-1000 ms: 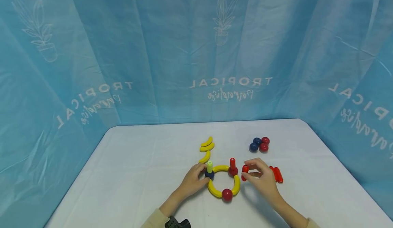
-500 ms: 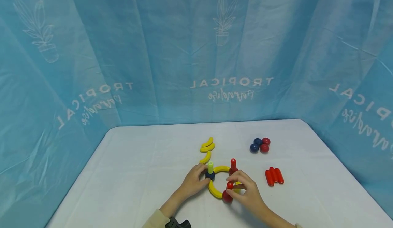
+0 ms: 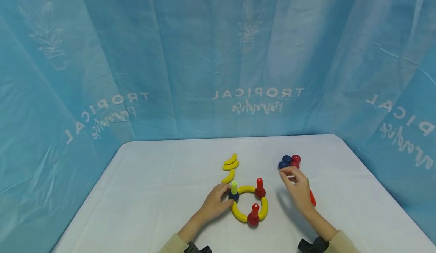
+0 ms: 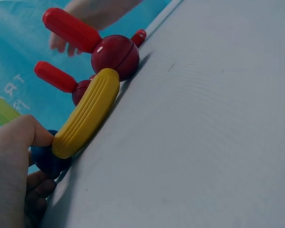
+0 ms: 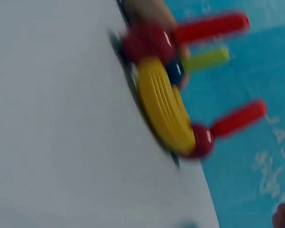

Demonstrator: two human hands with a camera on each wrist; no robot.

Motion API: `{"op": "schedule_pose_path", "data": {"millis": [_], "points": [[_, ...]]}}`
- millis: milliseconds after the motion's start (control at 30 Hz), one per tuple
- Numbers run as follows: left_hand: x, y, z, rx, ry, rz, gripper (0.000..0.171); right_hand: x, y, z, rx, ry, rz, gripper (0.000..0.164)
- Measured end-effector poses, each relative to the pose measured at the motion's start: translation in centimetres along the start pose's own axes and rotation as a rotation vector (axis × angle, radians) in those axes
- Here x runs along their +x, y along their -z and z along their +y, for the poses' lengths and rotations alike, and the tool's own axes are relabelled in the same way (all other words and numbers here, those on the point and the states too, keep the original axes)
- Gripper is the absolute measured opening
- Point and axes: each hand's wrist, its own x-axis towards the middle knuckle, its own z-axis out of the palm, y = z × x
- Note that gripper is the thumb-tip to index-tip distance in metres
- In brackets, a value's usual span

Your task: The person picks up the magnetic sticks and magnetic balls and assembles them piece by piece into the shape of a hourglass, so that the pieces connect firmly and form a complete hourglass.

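My left hand (image 3: 215, 201) pinches a dark blue ball (image 3: 233, 196) between thumb and fingers. A light green rod (image 3: 234, 187) stands upright on that ball. Curved yellow pieces (image 3: 239, 214) link it with two red balls into a ring lying on the table. Each red ball carries an upright red rod: one rod (image 3: 255, 210) at the near side, another (image 3: 260, 184) at the far right. My right hand (image 3: 298, 190), its fingers loosely bent around nothing, hovers right of the ring, fingertips close to the loose balls in the head view.
Loose blue balls (image 3: 283, 164) and red balls (image 3: 296, 158) sit clustered at the back right. Several loose yellow curved pieces (image 3: 231, 165) lie behind the ring. A loose red rod (image 3: 312, 198) shows beside my right hand, which hides others. Blue curtains surround the white table (image 3: 163, 192).
My right hand brought a red rod from the right onto the near red ball, let it go, and moved back right toward the loose balls. My left hand stayed on the blue ball.
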Motion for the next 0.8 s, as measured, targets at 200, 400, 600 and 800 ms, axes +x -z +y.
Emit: {"op": "schedule_pose_path", "data": {"millis": [200,400,600,800], "points": [[0.1,-0.1,0.0,-0.001,0.025,-0.013,0.034,3.0,1.5,4.0,-0.18,-0.025,0.02,0.021],[0.1,-0.1,0.1,0.005,0.033,-0.013,0.034,3.9,2.0,5.9,-0.292,-0.042,-0.074,0.032],[0.2,-0.1,0.0,0.015,0.036,-0.014,0.034,4.1,2.3,6.2,-0.312,-0.111,-0.101,0.031],[0.2,0.0,0.0,0.009,0.034,-0.017,0.035,3.9,2.5,6.4,-0.345,-0.192,-0.102,0.03]]}}
